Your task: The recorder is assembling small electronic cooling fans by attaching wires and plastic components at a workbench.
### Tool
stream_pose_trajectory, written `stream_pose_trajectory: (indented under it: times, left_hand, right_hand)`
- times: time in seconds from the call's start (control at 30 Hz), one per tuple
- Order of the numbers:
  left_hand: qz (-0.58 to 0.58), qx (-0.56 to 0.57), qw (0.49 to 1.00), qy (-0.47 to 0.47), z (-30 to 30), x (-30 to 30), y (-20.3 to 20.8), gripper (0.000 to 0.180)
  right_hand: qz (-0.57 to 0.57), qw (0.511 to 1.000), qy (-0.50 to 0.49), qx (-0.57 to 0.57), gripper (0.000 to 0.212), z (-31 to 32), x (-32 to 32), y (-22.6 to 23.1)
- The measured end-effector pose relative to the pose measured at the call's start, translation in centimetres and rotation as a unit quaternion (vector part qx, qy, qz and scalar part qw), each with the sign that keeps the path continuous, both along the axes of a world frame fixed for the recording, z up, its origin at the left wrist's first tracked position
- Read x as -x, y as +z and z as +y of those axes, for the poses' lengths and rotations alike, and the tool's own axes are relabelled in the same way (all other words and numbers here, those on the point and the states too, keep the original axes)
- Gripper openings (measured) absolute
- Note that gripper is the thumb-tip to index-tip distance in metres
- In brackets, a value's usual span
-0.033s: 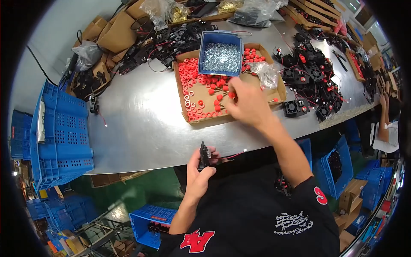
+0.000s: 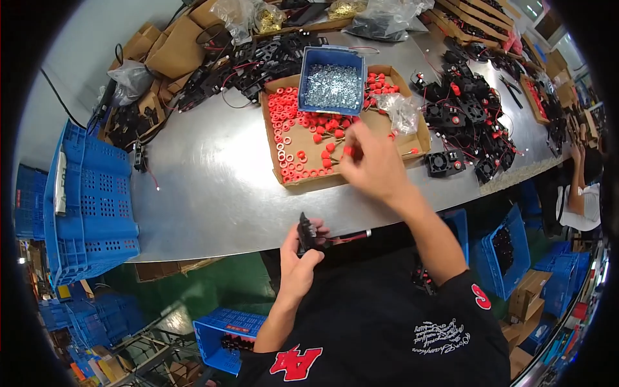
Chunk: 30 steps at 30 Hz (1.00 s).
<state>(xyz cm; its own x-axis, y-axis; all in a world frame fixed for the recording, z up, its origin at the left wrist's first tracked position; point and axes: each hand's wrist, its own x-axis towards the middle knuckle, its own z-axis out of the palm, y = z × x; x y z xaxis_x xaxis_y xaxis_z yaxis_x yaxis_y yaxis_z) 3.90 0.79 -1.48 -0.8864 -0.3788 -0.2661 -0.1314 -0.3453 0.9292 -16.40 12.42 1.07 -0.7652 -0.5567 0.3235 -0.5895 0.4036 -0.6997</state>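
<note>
My left hand (image 2: 298, 261) grips a small black plastic part (image 2: 305, 233) at the table's front edge. A thin wire with a white connector (image 2: 368, 233) sticks out to its right. My right hand (image 2: 375, 161) is over the right half of a shallow cardboard tray (image 2: 298, 182), thumb and fingers pinched around a red knob (image 2: 349, 151), partly hidden by the fingers. Red knobs with metal stems (image 2: 327, 148) lie loose beside these fingertips. Red rings (image 2: 278, 111) fill the tray's left side. A blue bin of small metal nuts (image 2: 333, 86) rests on the tray's far part.
Black fan assemblies (image 2: 445, 163) with wires are heaped to the right, near pliers (image 2: 512, 91). More black parts (image 2: 258, 68) lie at the back. A blue crate (image 2: 97, 200) stands at the left edge. At far right a co-worker's arm (image 2: 576, 174) shows.
My right hand has shifted slightly, with the red knob a little lower. The black part in my left hand has tilted a bit, and its wire has swung slightly.
</note>
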Motion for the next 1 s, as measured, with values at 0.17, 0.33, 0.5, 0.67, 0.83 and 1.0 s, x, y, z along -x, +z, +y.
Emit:
stream_pose_trajectory:
  times: [0.17,0.33,0.5,0.67,0.83,1.0]
  left_hand:
    - [0.010,-0.022,0.998,0.056,1.3,1.0,0.2,0.033]
    - [0.036,-0.247,0.965,0.084,1.0,1.9,1.2,0.026]
    - [0.025,-0.301,0.953,0.033,0.0,1.2,0.3,0.028]
    - [0.056,-0.325,0.942,0.070,-0.3,0.3,-0.8,0.029]
    - [0.038,-0.319,0.944,0.075,-1.4,-0.4,-1.1,0.029]
    - [0.011,-0.318,0.946,0.070,-2.2,-1.2,-1.5,0.029]
  right_hand:
    - [-0.329,0.910,0.077,0.240,0.017,1.1,-8.6,-0.2]
    - [-0.179,0.948,0.049,0.257,0.019,1.1,-11.2,-3.1]
    - [-0.255,0.925,0.054,0.275,0.020,0.6,-12.4,-3.7]
    - [-0.380,0.842,0.080,0.374,0.021,-0.7,-12.7,-3.6]
    - [-0.366,0.856,0.085,0.355,0.020,-1.6,-13.4,-4.4]
    - [-0.184,0.951,0.066,0.241,0.023,-1.3,-13.2,-3.7]
